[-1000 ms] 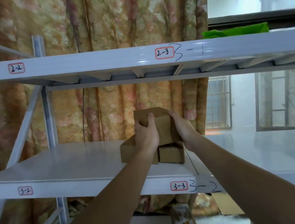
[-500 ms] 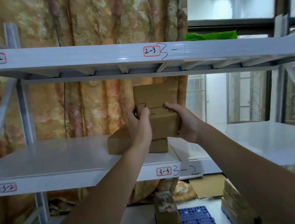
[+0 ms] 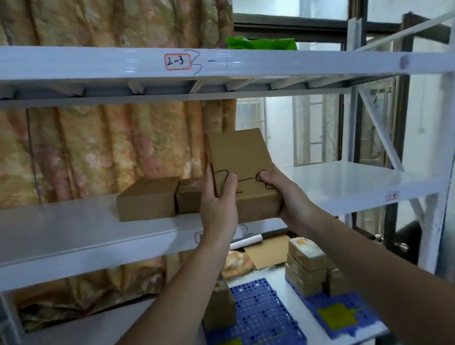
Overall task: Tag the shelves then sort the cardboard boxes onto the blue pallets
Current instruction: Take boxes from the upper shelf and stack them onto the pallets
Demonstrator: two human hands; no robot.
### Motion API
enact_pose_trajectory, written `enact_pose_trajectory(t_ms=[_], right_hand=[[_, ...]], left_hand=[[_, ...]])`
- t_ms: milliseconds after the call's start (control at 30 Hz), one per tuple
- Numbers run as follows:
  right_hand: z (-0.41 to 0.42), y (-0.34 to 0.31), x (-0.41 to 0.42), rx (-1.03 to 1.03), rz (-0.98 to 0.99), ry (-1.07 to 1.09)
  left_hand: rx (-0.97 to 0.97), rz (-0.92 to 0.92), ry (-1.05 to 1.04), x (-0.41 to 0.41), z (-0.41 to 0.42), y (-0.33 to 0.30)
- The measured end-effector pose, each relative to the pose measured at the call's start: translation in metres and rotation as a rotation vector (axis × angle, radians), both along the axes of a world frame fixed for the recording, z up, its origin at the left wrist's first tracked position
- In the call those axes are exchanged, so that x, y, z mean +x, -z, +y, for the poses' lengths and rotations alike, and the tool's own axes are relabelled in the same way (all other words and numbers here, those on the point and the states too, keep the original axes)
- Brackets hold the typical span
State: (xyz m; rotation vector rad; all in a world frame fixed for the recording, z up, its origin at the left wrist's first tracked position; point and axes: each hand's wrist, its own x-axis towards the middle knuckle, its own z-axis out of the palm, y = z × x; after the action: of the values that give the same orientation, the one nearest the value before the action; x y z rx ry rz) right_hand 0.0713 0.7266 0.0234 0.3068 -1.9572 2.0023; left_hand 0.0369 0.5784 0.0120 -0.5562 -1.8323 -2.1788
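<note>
I hold a brown cardboard box [image 3: 244, 164] with black handwriting in front of the middle shelf [image 3: 56, 236]. My left hand [image 3: 218, 202] grips its left side, thumb over the front face. My right hand [image 3: 283, 191] grips its right lower corner. The box is tilted, top leaning away. Two more cardboard boxes stay on the middle shelf: a larger one [image 3: 148, 199] and a smaller one [image 3: 189, 198] beside it. Below, two blue pallets lie on the bottom shelf: the left pallet [image 3: 255, 312] carries one upright box [image 3: 218, 308], the right pallet [image 3: 341, 313] carries a stack of several boxes [image 3: 307, 268].
The upper shelf [image 3: 92, 62] bears a red-framed tag "2-3" [image 3: 177, 61] and a green bag [image 3: 262, 43]. A floral curtain [image 3: 88, 149] hangs behind the rack. A white upright post [image 3: 447, 174] stands at the right. Flat cardboard [image 3: 267, 250] lies behind the pallets.
The box has come off the shelf stack and moved right and toward me in both hands. My view swung right and down, showing both blue pallets.
</note>
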Motion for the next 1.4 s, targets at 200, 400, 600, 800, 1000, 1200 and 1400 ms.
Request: enact_pose_trajectory(t_ms=[200, 400, 600, 800, 1000, 1200, 1400], right_hand=[[0.026, 0.017, 0.039, 0.007, 0.02, -0.005], [0.059, 0.043, 0.078, 0.01, -0.009, -0.012], [0.101, 0.087, 0.119, -0.065, -0.079, -0.021], [0.126, 0.146, 0.141, -0.125, -0.188, -0.054], [0.13, 0.19, 0.133, -0.199, -0.303, -0.078], [0.126, 0.23, 0.098, -0.209, -0.452, -0.044], [0.113, 0.26, 0.055, -0.259, -0.573, 0.076]], left_hand=[[-0.027, 0.061, -0.014, 0.04, 0.021, 0.017], [-0.051, 0.021, -0.027, 0.085, 0.052, 0.038], [-0.099, -0.031, -0.052, 0.121, 0.09, 0.087], [-0.12, -0.108, -0.037, 0.156, 0.113, 0.131], [-0.135, -0.216, -0.037, 0.158, 0.118, 0.161], [-0.171, -0.313, -0.062, 0.125, 0.113, 0.194], [-0.184, -0.455, -0.07, 0.073, 0.108, 0.232]])
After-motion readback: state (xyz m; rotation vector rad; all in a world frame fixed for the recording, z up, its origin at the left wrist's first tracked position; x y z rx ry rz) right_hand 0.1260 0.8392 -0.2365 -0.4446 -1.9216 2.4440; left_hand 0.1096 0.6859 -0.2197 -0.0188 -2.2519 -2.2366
